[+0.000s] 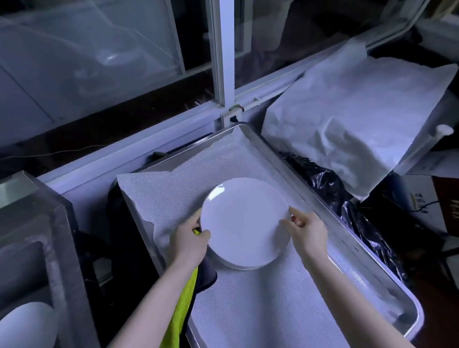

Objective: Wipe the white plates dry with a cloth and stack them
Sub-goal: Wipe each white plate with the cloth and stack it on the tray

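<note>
Head camera, looking down: a white plate (243,221) sits between both hands, over the middle of a metal tray (409,321) that is lined with a white mesh mat (271,305). The plate lies nearly flat, face up. Below its near edge a second white rim shows, so it is over at least one more plate; whether the two touch cannot be told.

The left hand (188,242) grips the plate's left edge. Its thumb lies on top of the rim and its fingers curl round the far side of the edge. A yellow-green cloth (180,311) is caught in the same hand: a small bit shows between palm and rim, and the rest hangs down under the wrist and along the forearm, off the left side of the tray.

The right hand (308,231) pinches the right edge of the plate, thumb and forefinger closed on the rim and the other fingers curled behind.

To the left stands a steel basin (24,213) with another white plate (21,340) leaning in it, well apart from the tray. To the right, just beside the tray, lies crumpled black plastic (360,219), and behind that a large white sheet (354,117) is draped over something bulky. A white window frame (226,53) runs behind the tray.
</note>
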The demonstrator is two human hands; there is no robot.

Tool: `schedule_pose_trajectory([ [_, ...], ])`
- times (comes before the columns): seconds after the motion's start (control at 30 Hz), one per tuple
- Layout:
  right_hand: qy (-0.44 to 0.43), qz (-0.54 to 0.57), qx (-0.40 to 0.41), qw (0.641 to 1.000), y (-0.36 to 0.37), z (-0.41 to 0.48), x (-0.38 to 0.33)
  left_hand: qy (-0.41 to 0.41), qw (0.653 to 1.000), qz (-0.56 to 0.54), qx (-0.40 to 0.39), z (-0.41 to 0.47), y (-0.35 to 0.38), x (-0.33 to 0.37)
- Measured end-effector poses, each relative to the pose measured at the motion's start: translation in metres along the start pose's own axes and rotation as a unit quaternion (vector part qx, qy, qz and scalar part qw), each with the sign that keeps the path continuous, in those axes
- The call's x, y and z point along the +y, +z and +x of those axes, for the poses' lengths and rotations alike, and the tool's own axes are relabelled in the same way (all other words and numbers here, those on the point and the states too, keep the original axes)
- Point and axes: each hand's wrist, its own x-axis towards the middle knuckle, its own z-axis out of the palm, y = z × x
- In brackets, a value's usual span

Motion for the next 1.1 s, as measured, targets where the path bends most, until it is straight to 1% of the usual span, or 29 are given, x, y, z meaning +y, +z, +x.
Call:
schedule_pose_trajectory([
  [0.27, 0.001, -0.007, -0.006, 1.000, 0.002, -0.004, -0.001, -0.023, 0.999, -0.031, -0.006, -0.006, -0.006, 0.001],
  [0.33, 0.003, -0.005, 0.013, 1.000, 0.002, -0.009, -0.002, -0.032, 0.998, -0.054, 0.003, -0.011, -0.010, -0.001],
  [0.4, -0.041, 0.009, 0.030, 0.999, 0.003, -0.023, -0.010, -0.036, 0.994, -0.103, 0.014, -0.018, -0.019, -0.004],
  [0.43, -0.075, 0.015, 0.023, 0.997, 0.005, -0.034, -0.017, -0.032, 0.990, -0.136, 0.022, -0.023, -0.025, -0.006],
  [0.47, -0.114, 0.014, 0.010, 0.993, 0.009, -0.045, -0.025, -0.028, 0.986, -0.160, 0.033, -0.029, -0.032, -0.008],
  [0.53, -0.184, 0.006, -0.051, 0.982, 0.020, -0.070, -0.041, -0.017, 0.979, -0.192, 0.064, -0.039, -0.047, -0.010],
  [0.6, -0.235, 0.000, -0.157, 0.959, 0.034, -0.099, -0.060, -0.001, 0.971, -0.225, 0.084, -0.049, -0.063, -0.015],
  [0.67, -0.264, 0.004, -0.270, 0.926, 0.050, -0.128, -0.076, 0.014, 0.958, -0.265, 0.105, -0.061, -0.081, -0.020],
  [0.73, -0.287, 0.016, -0.346, 0.893, 0.067, -0.155, -0.088, 0.023, 0.940, -0.313, 0.133, -0.076, -0.102, -0.024],
  [0.8, -0.308, 0.024, -0.381, 0.872, 0.084, -0.179, -0.096, 0.022, 0.918, -0.355, 0.177, -0.091, -0.128, -0.029],
  [0.87, -0.323, 0.023, -0.402, 0.856, 0.105, -0.206, -0.103, 0.014, 0.889, -0.398, 0.225, -0.106, -0.161, -0.039],
  [0.93, -0.338, 0.020, -0.417, 0.843, 0.129, -0.233, -0.110, 0.007, 0.862, -0.438, 0.255, -0.122, -0.197, -0.052],
  [1.03, -0.349, 0.024, -0.422, 0.837, 0.169, -0.273, -0.125, 0.010, 0.823, -0.482, 0.299, -0.145, -0.249, -0.077],
  [1.1, -0.349, 0.029, -0.425, 0.835, 0.195, -0.297, -0.139, 0.016, 0.808, -0.489, 0.328, -0.161, -0.281, -0.100],
])
